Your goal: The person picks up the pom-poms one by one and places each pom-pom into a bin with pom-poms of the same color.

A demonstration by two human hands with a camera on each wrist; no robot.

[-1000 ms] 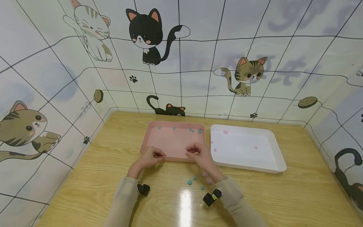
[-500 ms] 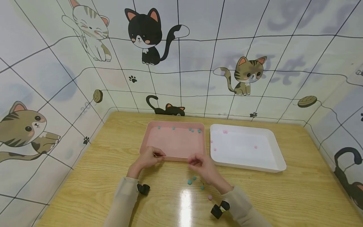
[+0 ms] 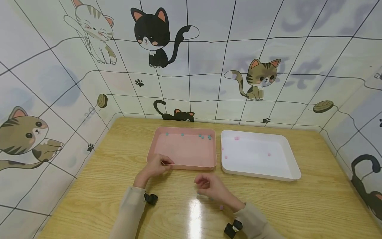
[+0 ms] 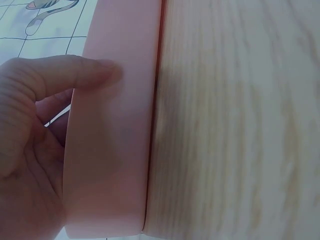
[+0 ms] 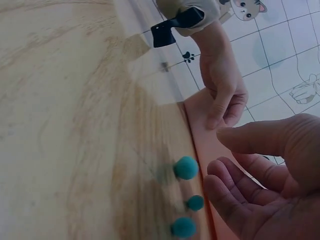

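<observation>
My left hand (image 3: 157,166) grips the near wall of a pink tray (image 3: 191,167). In the left wrist view the thumb (image 4: 95,74) presses the wall's outer face, with the other fingers behind it. In front of that tray, my right hand (image 3: 213,189) hovers low over the table, thumb and fingers apart and nothing between them. The right wrist view has small teal balls (image 5: 186,167) on the wood beside its fingertips (image 5: 215,182). From the head, the hand mostly hides these balls. A pink ball (image 3: 221,207) lies under the right wrist.
Several teal balls (image 3: 182,134) lie along the pink tray's far side. To its right stands a white tray (image 3: 253,175) holding several pink balls (image 3: 237,138). Both trays sit on a wooden table (image 3: 322,199), with cat-patterned walls (image 3: 206,59) behind and at the sides.
My right hand has drawn back from above the pink tray's near edge to the teal balls on the table. The left hand has kept its place on the tray wall.
</observation>
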